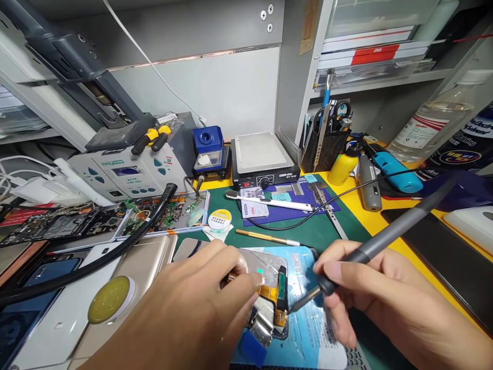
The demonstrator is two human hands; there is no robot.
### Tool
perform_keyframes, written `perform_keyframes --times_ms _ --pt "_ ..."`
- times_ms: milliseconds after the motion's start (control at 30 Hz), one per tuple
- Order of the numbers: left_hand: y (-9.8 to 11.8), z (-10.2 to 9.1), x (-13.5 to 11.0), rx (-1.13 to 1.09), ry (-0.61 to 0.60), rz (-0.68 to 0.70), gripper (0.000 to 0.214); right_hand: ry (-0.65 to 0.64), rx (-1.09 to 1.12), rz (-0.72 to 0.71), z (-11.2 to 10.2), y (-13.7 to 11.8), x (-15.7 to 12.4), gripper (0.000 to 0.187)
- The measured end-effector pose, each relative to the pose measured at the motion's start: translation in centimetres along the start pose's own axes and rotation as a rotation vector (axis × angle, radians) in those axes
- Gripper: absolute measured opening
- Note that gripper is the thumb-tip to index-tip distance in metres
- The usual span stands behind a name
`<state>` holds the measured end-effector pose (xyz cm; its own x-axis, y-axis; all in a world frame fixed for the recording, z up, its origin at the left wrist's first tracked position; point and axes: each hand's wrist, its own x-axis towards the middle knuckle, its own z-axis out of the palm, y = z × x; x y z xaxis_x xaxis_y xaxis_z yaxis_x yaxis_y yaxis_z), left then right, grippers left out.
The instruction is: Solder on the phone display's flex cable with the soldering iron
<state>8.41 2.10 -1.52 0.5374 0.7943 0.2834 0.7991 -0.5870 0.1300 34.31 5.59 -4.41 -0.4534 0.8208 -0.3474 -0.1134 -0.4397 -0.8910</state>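
At the far left lay 2 opened phones (57, 223) with their boards bare, and nearer the person 1 gold phone back (142, 264) carried 1 round yellow tin (109, 299). Behind them stood 1 grey rework station (127, 174), with 1 black hose (96, 259) curving down across the phones. The left hand (185, 313) was pinched shut on the top edge of 1 opened phone assembly (269, 303), thumb and forefinger pressing an orange flex strip; the assembly lay on 1 blue sheet (308, 329) on the green mat (319, 234), directly between the 2 hands. Beyond it sat 1 round solder reel (219, 219), 1 blue tip cleaner (208, 149), 1 hot plate (264, 156), 1 white toothbrush (269, 202) and 1 gold-handled tool (265, 237). The right hand (381, 303) was closed in a pen grip around 1 grey soldering iron (385, 236), its tip touching the right edge of the assembly. Further right stood 1 mesh pen cup (323, 146), 1 yellow bottle (342, 167), 1 grey rotary tool (368, 185) and 1 clear solvent bottle (435, 121).
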Motion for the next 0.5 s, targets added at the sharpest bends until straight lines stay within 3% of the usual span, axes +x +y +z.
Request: perform_keyframes --times_ms 500 --pt "-0.10 0.07 -0.21 0.005 -0.036 -0.005 0.023 -0.004 0.002 0.004 0.25 -0.53 -0.06 0.037"
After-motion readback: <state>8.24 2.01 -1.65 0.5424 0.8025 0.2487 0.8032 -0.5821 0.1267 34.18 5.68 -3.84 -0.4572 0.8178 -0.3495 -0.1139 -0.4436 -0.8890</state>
